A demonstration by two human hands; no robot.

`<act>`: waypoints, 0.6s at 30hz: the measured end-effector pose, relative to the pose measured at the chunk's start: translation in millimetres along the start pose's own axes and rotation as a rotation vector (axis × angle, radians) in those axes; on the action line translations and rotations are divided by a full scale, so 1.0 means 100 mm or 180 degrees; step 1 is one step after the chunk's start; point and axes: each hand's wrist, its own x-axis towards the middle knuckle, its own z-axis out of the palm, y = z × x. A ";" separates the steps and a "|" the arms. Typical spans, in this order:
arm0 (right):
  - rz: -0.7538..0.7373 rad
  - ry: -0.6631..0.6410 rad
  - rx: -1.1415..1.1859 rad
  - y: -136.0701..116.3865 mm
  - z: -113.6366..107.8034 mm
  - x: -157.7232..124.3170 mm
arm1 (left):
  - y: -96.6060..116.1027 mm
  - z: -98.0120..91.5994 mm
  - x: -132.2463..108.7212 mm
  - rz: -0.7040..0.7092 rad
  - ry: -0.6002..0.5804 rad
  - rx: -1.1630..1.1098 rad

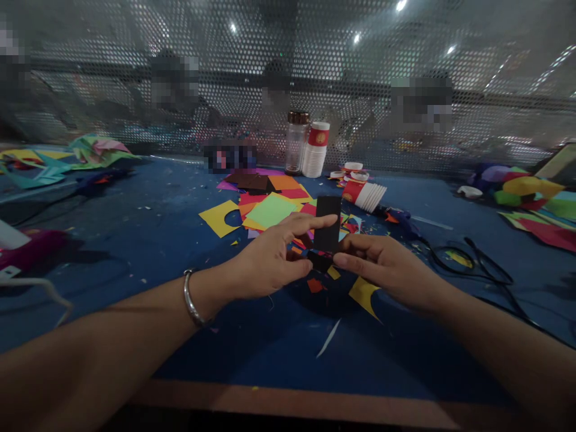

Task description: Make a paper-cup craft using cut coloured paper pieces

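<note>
A black strip of paper (pixel 327 222) stands upright between my two hands above the blue table (pixel 148 240). My left hand (pixel 274 258), with a metal bracelet on its wrist, pinches the strip's folded lower end with thumb and forefinger stretched along it. From the other side my right hand (pixel 387 267) grips the same folded lower end with closed fingers. Small yellow and red paper scraps (pixel 362 294) lie on the table under the hands.
Coloured paper sheets (pixel 270 207) lie behind the hands. A clear jar (pixel 297 143), a stack of paper cups (pixel 315 150) and a fallen cup stack (pixel 366 195) stand further back. Black cable (pixel 472 264) runs at right. Paper piles sit at both sides. Perforated screen behind, people beyond.
</note>
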 end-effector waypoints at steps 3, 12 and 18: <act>0.0033 0.0019 -0.0158 -0.02 -0.05 -0.02 | -0.02 -0.03 0.01 0.0058 0.0056 0.0053; 0.0173 -0.0021 -0.0101 -0.02 -0.17 -0.05 | -0.03 -0.06 0.02 0.0173 0.0154 0.0314; 0.0219 0.0013 -0.0244 0.00 -0.16 -0.05 | -0.10 -0.09 0.05 0.0024 0.0486 0.0207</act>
